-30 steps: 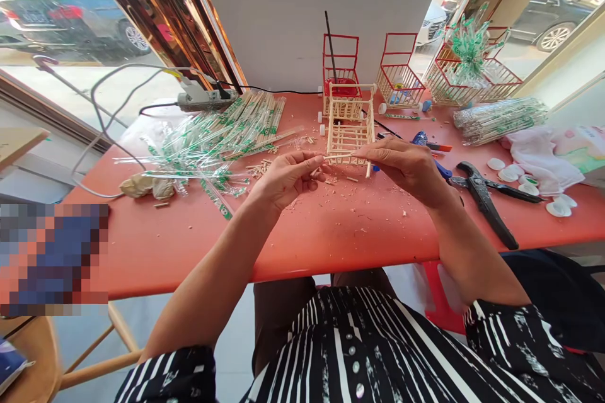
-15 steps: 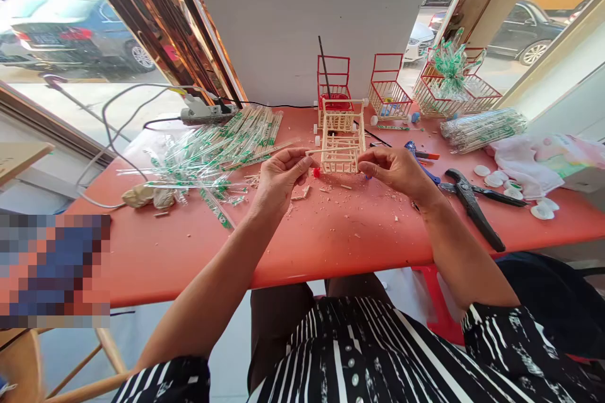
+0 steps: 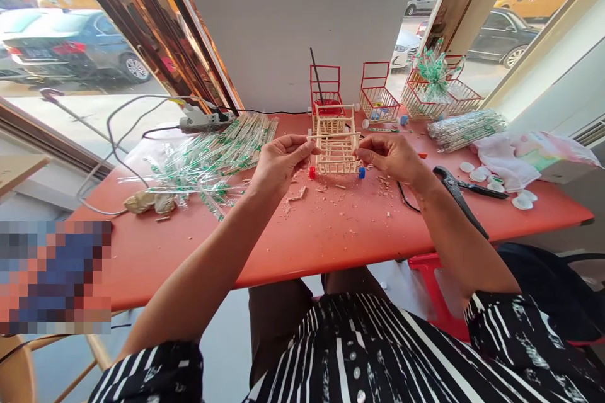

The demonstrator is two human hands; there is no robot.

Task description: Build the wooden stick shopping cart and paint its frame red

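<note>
A small cart of pale wooden sticks [image 3: 336,152] stands on the red table [image 3: 302,239], with a red wheel and a blue wheel at its near corners. A thin wooden stick [image 3: 333,136] lies level across the cart's top. My left hand [image 3: 280,162] pinches the stick's left end. My right hand [image 3: 393,156] pinches its right end. Both hands hover just in front of the cart.
Wrapped chopsticks [image 3: 212,154] lie in a pile at the left, near a glue gun [image 3: 203,118] with its cable. Red wire-like carts [image 3: 378,96] stand at the back. Black pliers [image 3: 456,192], white caps [image 3: 477,173] and a cloth [image 3: 501,154] are at the right. Wood chips litter the middle.
Both hands have lifted the stick from in front of the cart up to its top edge. The camera has tilted upward.
</note>
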